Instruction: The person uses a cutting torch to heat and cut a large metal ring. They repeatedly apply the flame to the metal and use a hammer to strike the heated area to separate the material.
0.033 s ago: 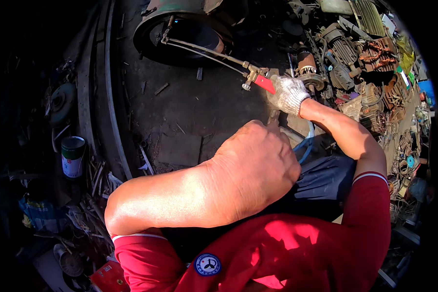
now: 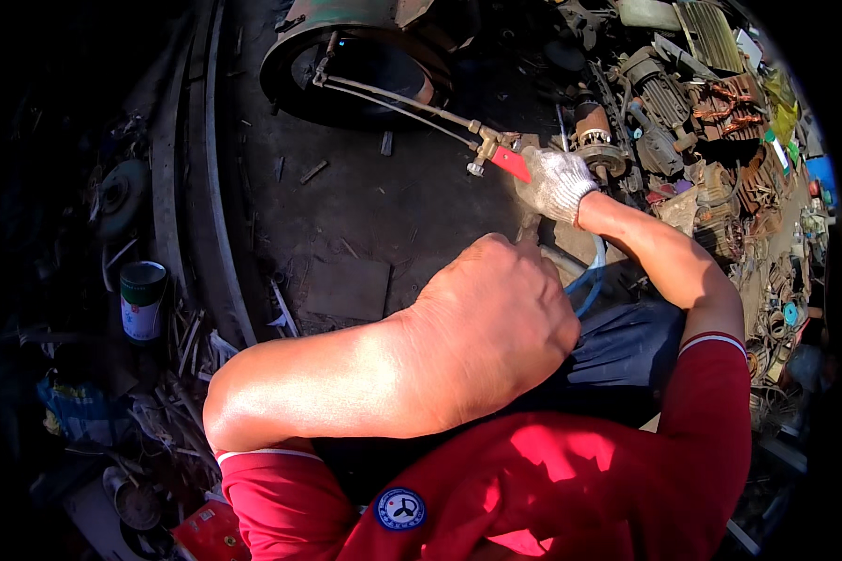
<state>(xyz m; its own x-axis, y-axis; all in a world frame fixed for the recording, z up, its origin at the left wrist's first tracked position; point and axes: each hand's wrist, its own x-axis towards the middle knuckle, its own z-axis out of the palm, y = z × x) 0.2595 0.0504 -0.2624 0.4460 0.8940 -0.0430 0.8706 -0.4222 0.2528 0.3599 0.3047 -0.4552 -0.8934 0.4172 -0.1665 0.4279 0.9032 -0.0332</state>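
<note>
My right hand (image 2: 557, 181), in a whitish knit glove, is closed round the red handle of a gas torch (image 2: 398, 98). The torch's two thin brass-coloured tubes reach up and left to a bent head at the open end of a round metal housing (image 2: 360, 30). A small blue glow shows by the tip. My left hand (image 2: 500, 323), bare, is curled into a fist close to the camera, below the torch handle. Whatever it may grip is hidden; a brownish piece shows just beyond its knuckles. A light blue hose (image 2: 589, 280) loops down beside my left hand.
Old motors (image 2: 650, 79), one with copper windings (image 2: 728, 105), and loose scrap crowd the right side. A long metal rail (image 2: 217, 178) runs along the left. Beyond it stands a green and white can (image 2: 142, 301). A flat plate (image 2: 348, 287) lies on the dark floor.
</note>
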